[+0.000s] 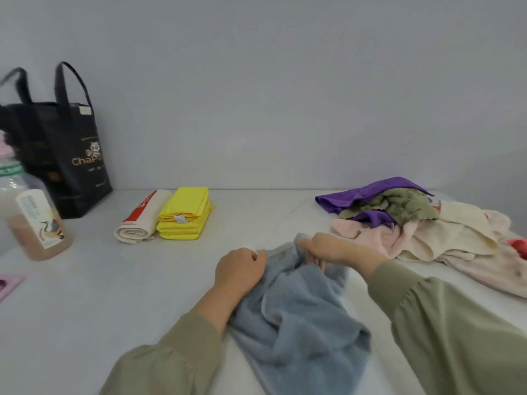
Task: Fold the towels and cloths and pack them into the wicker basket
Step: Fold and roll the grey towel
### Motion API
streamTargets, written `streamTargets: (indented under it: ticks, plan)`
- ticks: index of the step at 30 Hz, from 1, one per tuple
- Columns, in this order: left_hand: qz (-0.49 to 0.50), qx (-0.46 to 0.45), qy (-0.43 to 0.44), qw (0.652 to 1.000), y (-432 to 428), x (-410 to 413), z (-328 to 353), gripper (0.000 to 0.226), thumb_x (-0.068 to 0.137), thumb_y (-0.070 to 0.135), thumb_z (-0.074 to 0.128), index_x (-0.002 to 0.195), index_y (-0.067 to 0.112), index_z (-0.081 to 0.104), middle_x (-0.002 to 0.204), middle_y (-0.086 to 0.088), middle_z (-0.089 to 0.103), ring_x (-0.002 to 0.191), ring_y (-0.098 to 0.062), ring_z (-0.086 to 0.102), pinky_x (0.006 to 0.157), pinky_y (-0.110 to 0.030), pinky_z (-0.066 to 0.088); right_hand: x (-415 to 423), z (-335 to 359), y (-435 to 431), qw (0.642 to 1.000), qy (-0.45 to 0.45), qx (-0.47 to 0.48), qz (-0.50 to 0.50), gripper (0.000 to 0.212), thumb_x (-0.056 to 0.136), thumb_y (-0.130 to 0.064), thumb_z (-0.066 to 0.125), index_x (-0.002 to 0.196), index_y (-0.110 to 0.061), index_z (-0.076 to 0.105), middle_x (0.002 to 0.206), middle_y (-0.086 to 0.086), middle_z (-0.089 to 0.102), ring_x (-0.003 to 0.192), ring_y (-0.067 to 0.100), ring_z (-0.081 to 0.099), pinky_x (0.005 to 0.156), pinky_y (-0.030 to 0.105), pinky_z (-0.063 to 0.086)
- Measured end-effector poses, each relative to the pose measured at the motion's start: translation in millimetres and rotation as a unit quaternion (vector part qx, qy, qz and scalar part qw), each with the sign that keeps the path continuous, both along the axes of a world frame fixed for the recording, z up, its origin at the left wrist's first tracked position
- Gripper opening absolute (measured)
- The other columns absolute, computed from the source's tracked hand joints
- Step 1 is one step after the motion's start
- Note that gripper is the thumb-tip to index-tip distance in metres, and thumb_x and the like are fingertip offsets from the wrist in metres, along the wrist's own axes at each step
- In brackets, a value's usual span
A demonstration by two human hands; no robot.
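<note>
Blue towel (296, 315) fluffy terry (matt); table (114, 295) smooth.

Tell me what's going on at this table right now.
A person in olive sleeves is working on a crumpled blue towel on the white table. The left hand pinches its far edge and the right hand grips the bunched cloth beside it. Folded yellow cloths and a folded cream cloth lie at the back left by a black tote bag. A pile of unfolded cloths waits on the right. No wicker basket is in view.

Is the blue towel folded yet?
No, the blue towel lies crumpled while the left hand and right hand grip its far edge.
</note>
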State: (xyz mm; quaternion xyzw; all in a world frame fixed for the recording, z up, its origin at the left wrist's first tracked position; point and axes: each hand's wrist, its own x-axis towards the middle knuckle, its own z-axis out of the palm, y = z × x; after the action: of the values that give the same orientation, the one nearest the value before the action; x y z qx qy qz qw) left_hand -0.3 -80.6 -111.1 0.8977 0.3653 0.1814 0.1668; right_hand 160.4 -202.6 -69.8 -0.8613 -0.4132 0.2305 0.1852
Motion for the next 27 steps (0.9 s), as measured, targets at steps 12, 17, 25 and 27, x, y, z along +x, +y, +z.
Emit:
streamTargets:
  ticks: [12,17,25,27]
  plan:
    - [-0.167,0.038,0.142,0.975,-2,-6,-18,0.069,0.096,0.050,0.044,0.152,0.026,0.012,0.159,0.002,0.014,0.147,-0.020,0.003,0.118,-0.044,0.006,-2,-22,-23,0.975,-0.181,-0.116,0.064,0.081,0.077,-0.046,0.072,0.142,-0.016,0.035,0.139,0.006,0.044,0.127,0.027,0.040,0.105,0.041,0.037]
    - [-0.189,-0.001,0.218,0.957,4,0,-3,0.079,0.091,0.053,0.052,0.152,0.029,0.008,0.159,0.002,0.014,0.148,-0.022,-0.001,0.116,-0.054,0.001,-13,-21,-22,0.979,-0.182,-0.085,0.041,0.020,0.080,-0.028,0.066,0.079,-0.014,0.052,0.080,0.001,0.055,0.080,0.022,0.054,0.068,0.030,0.042]
    - [-0.126,0.209,0.136,0.960,4,-5,21,0.023,0.088,0.036,0.057,0.102,0.019,0.063,0.109,-0.005,0.059,0.108,-0.026,0.049,0.079,-0.033,0.031,-19,-8,-34,0.958,-0.254,0.047,-0.124,0.005,0.088,-0.013,0.048,0.092,-0.013,0.051,0.094,0.007,0.059,0.087,0.027,0.058,0.072,0.033,0.046]
    - [-0.134,0.258,0.091,0.952,7,-7,29,0.023,0.088,0.029,0.052,0.103,0.018,0.065,0.106,-0.005,0.060,0.104,-0.028,0.052,0.082,-0.033,0.033,-20,5,-36,0.944,-0.257,0.134,-0.155,0.004,0.087,-0.011,0.047,0.090,-0.012,0.049,0.089,0.009,0.056,0.080,0.026,0.055,0.066,0.032,0.041]
